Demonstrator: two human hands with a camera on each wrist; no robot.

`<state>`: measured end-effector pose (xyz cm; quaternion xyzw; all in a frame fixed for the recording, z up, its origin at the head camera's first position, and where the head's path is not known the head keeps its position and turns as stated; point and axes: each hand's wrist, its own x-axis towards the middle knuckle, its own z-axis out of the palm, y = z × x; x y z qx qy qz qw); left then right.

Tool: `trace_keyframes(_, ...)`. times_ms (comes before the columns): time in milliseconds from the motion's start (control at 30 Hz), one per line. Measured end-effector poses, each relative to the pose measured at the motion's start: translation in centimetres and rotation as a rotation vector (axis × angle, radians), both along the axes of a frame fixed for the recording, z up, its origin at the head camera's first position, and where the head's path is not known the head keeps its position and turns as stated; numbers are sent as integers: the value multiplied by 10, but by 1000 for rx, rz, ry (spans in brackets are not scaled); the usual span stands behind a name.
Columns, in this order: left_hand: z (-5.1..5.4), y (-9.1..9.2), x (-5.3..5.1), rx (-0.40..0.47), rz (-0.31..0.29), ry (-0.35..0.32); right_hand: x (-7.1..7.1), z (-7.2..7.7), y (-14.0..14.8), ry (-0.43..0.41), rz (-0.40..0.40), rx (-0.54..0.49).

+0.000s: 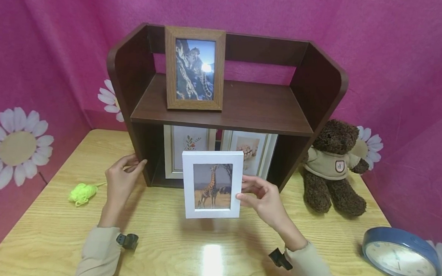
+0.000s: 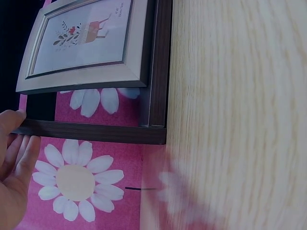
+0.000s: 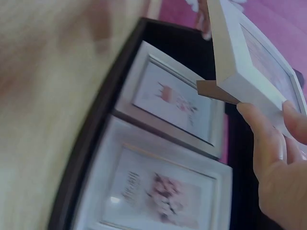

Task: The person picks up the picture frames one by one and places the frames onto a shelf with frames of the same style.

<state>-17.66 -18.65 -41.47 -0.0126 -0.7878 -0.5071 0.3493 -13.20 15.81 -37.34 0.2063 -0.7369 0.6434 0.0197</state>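
A white picture frame with a giraffe photo hangs in the air before the dark brown shelf. My right hand pinches its right edge, thumb in front and fingers behind. From the right wrist view, a brown stand flap juts from the frame's back. My left hand grips the front edge of the shelf's left side panel, its thumb and fingers on opposite faces. Behind the white frame, two pale frames lean in the lower compartment: one with a plant print, one with a flower print.
A wooden frame with an animal photo stands on the upper shelf, left of centre. On the table are bright yellow-green yarn at left, a brown teddy bear at right and a blue clock near the right front.
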Motion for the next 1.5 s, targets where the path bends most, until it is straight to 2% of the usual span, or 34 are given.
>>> trace_keyframes(233,0,-1,0,23,-10,17,-4,26,13,72,-3,-68)
trace_keyframes(467,1,-1,0,17,-13,-1,-5,53,25,69,4,-129)
trace_keyframes(767,2,1,2,39,-22,-19,10,89,35,52,3,-150)
trace_keyframes(967,1,0,1,32,-12,-25,17,111,41,125,14,-233)
trace_keyframes(1167,-2,-2,-1,18,-13,-20,9,127,49,173,72,-365)
trace_keyframes(1300,-3,-2,-1,25,-15,-22,1,139,51,173,28,-386)
trace_keyframes(1500,-2,-2,-1,32,-15,-31,-12,153,52,163,-54,-352)
